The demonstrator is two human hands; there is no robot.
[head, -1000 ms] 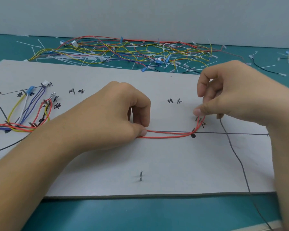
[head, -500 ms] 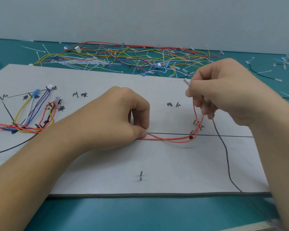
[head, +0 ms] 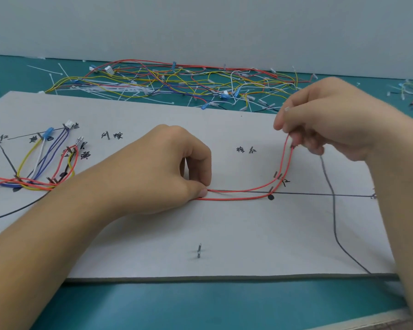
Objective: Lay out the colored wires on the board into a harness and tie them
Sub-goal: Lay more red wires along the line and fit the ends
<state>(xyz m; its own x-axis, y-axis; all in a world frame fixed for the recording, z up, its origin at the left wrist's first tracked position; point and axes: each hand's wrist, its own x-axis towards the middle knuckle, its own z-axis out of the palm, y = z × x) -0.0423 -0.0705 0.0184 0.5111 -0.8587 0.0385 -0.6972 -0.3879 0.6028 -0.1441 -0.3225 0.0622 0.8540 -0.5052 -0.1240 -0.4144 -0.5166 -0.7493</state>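
Okay, my left hand [head: 153, 172] pinches the two red wires [head: 239, 195] down on the board [head: 248, 234] near its middle, thumb and forefinger tight. My right hand [head: 332, 120] pinches their other ends toward the board's right edge. Between the grips they bend past the pins [head: 277, 175]. Routed colored wires [head: 34, 163] lie at the board's left edge, and a loose tangle [head: 177, 84] sits on the table [head: 200, 303] behind.

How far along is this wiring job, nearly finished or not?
Partway. Done: colored wires loop round pegs at the board's left. In hand: the left hand pinches two red wires down while the right hand lifts their ends by the right pegs. Left: tying; no tie shows on the laid wires.
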